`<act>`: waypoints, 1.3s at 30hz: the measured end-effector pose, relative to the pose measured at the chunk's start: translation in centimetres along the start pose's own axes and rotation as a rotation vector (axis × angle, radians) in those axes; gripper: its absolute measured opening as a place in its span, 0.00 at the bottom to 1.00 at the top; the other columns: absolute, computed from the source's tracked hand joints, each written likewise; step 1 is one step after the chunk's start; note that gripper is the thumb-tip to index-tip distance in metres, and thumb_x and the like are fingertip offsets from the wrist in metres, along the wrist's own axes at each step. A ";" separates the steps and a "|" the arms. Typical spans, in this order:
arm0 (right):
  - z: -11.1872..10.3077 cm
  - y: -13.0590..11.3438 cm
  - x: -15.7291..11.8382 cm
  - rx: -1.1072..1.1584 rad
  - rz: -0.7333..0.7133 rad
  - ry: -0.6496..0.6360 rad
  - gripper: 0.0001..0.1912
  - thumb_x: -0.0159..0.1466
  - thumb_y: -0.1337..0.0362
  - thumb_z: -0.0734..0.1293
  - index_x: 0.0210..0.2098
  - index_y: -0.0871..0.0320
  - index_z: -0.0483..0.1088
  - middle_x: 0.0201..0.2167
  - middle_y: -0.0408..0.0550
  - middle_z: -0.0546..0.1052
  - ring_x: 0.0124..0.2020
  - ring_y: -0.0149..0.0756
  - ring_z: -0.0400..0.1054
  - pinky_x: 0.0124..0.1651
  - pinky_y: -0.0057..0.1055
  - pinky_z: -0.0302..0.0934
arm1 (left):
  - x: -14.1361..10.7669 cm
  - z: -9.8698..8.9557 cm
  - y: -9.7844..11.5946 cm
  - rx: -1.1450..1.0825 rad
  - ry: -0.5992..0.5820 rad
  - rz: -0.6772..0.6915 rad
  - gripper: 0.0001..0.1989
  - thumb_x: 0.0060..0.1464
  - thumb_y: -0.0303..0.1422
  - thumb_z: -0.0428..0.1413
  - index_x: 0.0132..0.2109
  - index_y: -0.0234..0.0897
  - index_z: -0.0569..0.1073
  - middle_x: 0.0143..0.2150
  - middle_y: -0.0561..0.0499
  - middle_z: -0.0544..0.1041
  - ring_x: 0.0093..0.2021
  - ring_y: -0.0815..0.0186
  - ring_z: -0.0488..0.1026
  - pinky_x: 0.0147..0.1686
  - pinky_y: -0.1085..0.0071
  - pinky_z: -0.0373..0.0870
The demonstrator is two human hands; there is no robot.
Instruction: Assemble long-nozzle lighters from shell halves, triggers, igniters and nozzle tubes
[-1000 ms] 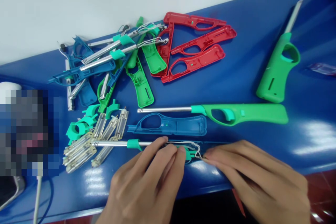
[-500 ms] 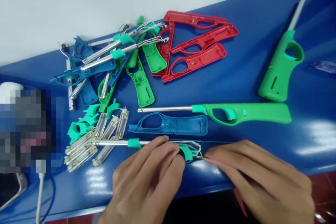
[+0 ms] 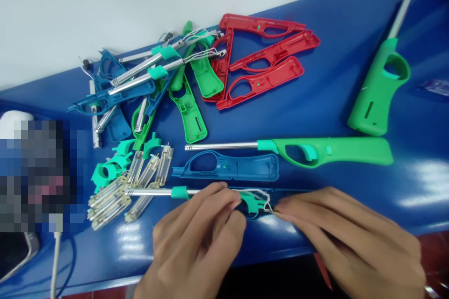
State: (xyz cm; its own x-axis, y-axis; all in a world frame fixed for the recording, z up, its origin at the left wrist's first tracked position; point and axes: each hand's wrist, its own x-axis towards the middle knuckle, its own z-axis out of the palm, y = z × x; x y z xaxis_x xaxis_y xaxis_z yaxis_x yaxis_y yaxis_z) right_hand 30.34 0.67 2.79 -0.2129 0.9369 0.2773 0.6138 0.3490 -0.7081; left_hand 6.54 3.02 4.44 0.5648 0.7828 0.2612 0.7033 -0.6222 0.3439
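Note:
In the head view, my left hand (image 3: 199,238) has its fingers closed over a partly built gas lighter near the table's front edge. Its metal barrel (image 3: 150,192) points left, with a turquoise collar (image 3: 180,192) around it. Beyond my left fingertips show a turquoise trigger (image 3: 249,202) and thin white wires (image 3: 264,195). My right hand (image 3: 351,233) pinches at the right end of these wires; what lies between its fingertips is mostly hidden. Part of a blue edge shows beneath the assembly. Just behind lies a blue handle half (image 3: 247,167), hollow side up.
Farther back is a closed green lighter (image 3: 351,150), with another green lighter (image 3: 373,88) at right. Clear fuel tanks (image 3: 108,205) and turquoise triggers (image 3: 105,173) lie left. Red handle halves (image 3: 266,77) and barrels with wires (image 3: 147,77) are piled behind. A white cable (image 3: 55,261) runs at left.
Both hands keep nearly the same hold, with only slight finger movement. The whole view has shifted very slightly.

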 end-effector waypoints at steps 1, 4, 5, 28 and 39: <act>0.0 0.0 0.0 -0.001 0.002 0.001 0.16 0.71 0.78 0.61 0.42 0.57 0.78 0.38 0.42 0.80 0.40 0.27 0.74 0.46 0.23 0.71 | 0.1 0.0 0.0 0.012 0.009 -0.007 0.13 0.68 0.21 0.50 0.46 0.42 0.76 0.44 0.54 0.86 0.49 0.62 0.84 0.43 0.68 0.80; 0.0 0.0 -0.1 0.000 0.017 -0.011 0.15 0.72 0.76 0.62 0.43 0.56 0.79 0.39 0.41 0.80 0.40 0.26 0.74 0.47 0.22 0.70 | 0.3 0.1 0.1 0.028 0.060 -0.046 0.14 0.72 0.25 0.47 0.45 0.42 0.75 0.43 0.54 0.86 0.49 0.62 0.84 0.44 0.67 0.78; 0.0 0.1 -0.1 0.001 0.020 -0.014 0.15 0.73 0.76 0.62 0.43 0.55 0.79 0.39 0.41 0.80 0.40 0.26 0.74 0.47 0.21 0.70 | 0.3 0.2 0.2 0.025 0.066 -0.045 0.14 0.73 0.26 0.46 0.44 0.42 0.75 0.43 0.54 0.86 0.49 0.62 0.84 0.44 0.67 0.78; 0.1 -0.2 0.2 -0.003 0.008 0.004 0.15 0.72 0.77 0.62 0.41 0.57 0.80 0.36 0.41 0.81 0.39 0.27 0.75 0.45 0.22 0.71 | 1.0 1.2 -0.2 -0.186 0.057 -0.154 0.12 0.65 0.17 0.51 0.41 0.40 0.71 0.43 0.59 0.81 0.48 0.72 0.78 0.42 0.75 0.72; 0.2 0.0 0.0 -0.013 0.003 0.010 0.15 0.72 0.77 0.63 0.39 0.57 0.80 0.36 0.41 0.81 0.39 0.28 0.74 0.46 0.25 0.71 | 0.1 2.0 -0.3 -0.223 0.119 -0.147 0.13 0.61 0.15 0.56 0.35 0.38 0.70 0.44 0.58 0.81 0.46 0.71 0.78 0.39 0.74 0.73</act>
State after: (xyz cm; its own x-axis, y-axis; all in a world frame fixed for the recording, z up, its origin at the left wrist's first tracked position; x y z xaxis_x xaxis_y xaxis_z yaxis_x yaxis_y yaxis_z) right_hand 30.15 0.69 2.63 -0.2037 0.9377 0.2816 0.6243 0.3459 -0.7004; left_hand 7.24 3.27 2.60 0.3997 0.8684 0.2933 0.6540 -0.4944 0.5725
